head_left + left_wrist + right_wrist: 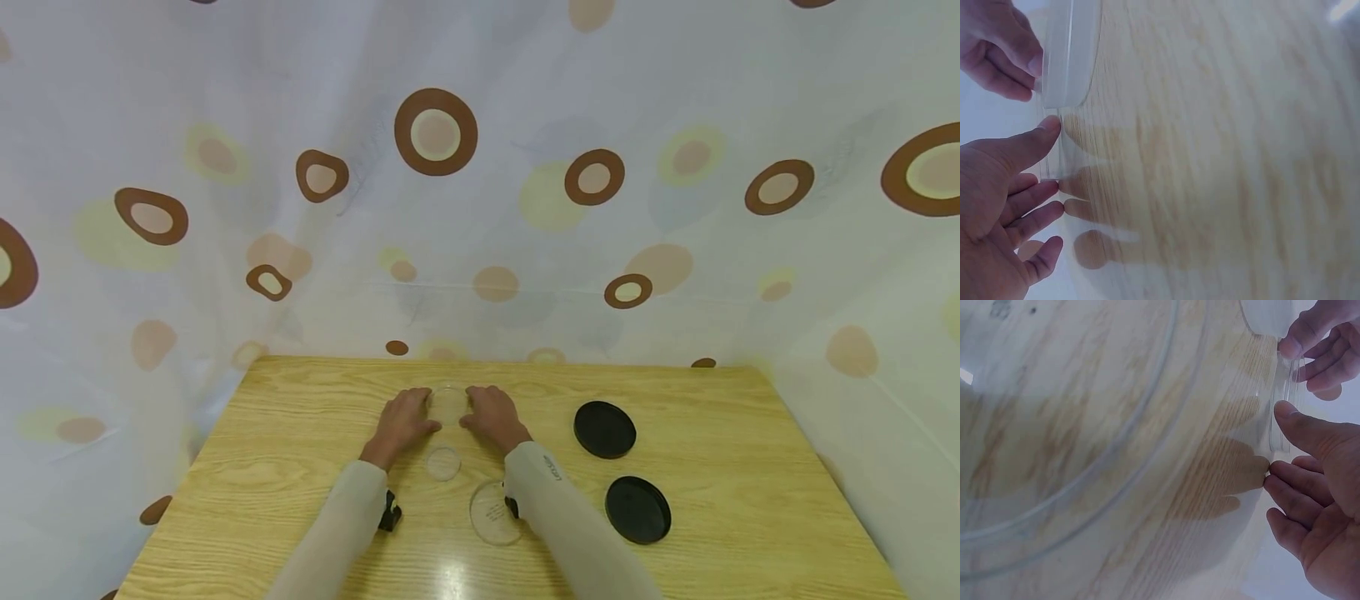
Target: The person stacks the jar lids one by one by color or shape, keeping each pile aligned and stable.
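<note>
At the back of the table, a clear round petri dish (447, 406) lies between both hands. My left hand (402, 423) holds its left side, thumb toward the near edge and fingers round the far side. From the other side my right hand (492, 415) grips it the same way. In the left wrist view, the left thumb and fingertips meet the rim of the petri dish (1050, 150). The right wrist view has the right thumb and fingertips at the dish's edge (1280, 434). A smaller clear dish (443, 464) lies just in front.
A larger clear dish (491, 515) with faint writing lies partly under the right forearm. Two black round lids or shallow dishes (604, 430) (638, 510) lie to the right. A patterned curtain (495, 325) hangs behind the wooden table (750, 500).
</note>
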The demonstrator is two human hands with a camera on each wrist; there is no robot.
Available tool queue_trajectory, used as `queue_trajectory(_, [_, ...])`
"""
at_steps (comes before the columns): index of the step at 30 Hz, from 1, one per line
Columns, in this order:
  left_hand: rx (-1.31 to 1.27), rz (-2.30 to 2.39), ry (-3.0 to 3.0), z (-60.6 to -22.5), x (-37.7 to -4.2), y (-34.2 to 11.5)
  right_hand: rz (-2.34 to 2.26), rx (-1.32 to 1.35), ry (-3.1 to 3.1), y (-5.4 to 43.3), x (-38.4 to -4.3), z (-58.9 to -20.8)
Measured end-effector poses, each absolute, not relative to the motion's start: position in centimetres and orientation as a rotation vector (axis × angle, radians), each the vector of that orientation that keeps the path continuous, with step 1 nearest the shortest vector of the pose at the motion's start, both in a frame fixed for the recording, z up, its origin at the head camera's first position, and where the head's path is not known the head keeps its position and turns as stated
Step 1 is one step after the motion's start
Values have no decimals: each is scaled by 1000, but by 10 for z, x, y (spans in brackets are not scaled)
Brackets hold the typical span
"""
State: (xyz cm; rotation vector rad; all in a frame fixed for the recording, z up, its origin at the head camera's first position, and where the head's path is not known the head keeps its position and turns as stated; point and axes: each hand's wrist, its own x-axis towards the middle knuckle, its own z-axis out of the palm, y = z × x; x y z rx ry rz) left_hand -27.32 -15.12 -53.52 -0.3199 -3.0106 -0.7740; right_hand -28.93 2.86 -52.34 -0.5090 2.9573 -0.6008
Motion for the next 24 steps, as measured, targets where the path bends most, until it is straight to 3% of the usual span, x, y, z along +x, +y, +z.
queue_trajectory(24, [-276, -798, -3029, -529, -270, -147, -493, -572, 2959, 26, -288, -518])
